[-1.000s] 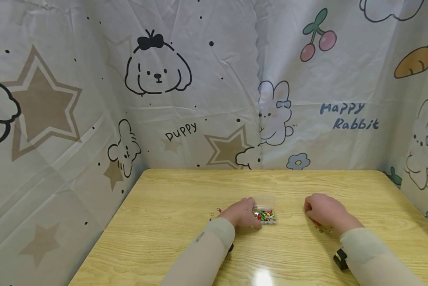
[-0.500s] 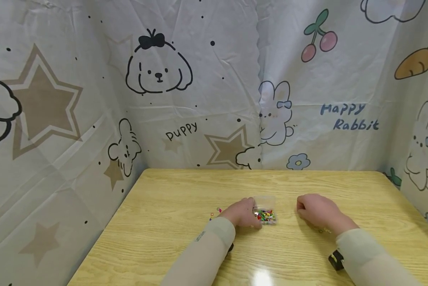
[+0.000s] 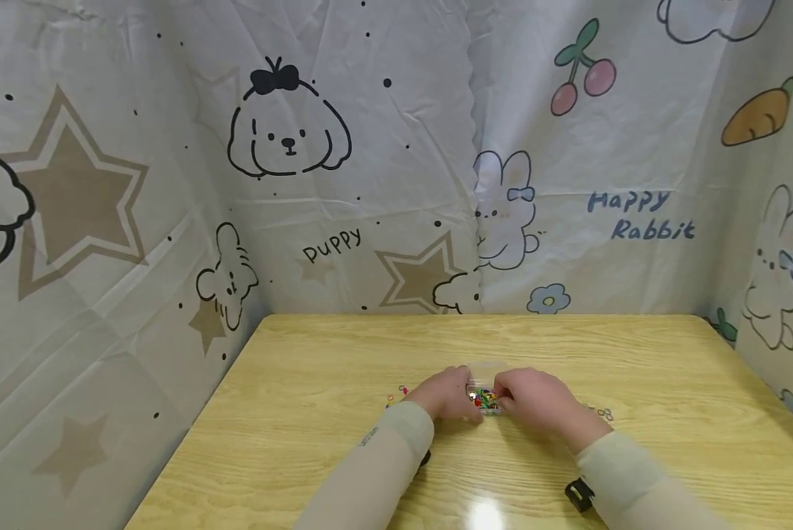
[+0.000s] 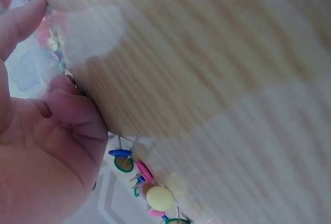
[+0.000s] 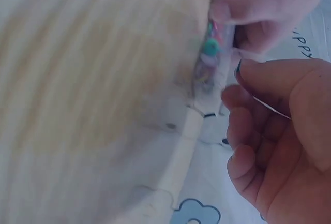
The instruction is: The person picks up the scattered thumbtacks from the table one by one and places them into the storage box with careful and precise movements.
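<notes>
A small clear plastic box (image 3: pixel 492 412) stands on the table with its lid (image 3: pixel 486 370) raised at the back. Colourful thumbtacks (image 3: pixel 485 399) fill it. My left hand (image 3: pixel 445 394) grips the box from its left side, thumb at the near edge and fingers towards the far side. Over the right part of the box is my right hand (image 3: pixel 538 397). In the right wrist view, its thumb and forefinger pinch a thumbtack (image 5: pixel 238 70), of which only a dark teal edge shows. The other fingers are curled.
Loose thumbtacks (image 4: pixel 160 197) lie on the wooden table (image 3: pixel 316 456) left of the left hand. More loose thumbtacks (image 3: pixel 604 414) lie to the right, partly behind the right forearm. A printed curtain (image 3: pixel 343 243) hangs behind and beside the table.
My right hand has moved left from the loose thumbtacks on the right to the box, uncovering several of them. The left hand stays on the box.
</notes>
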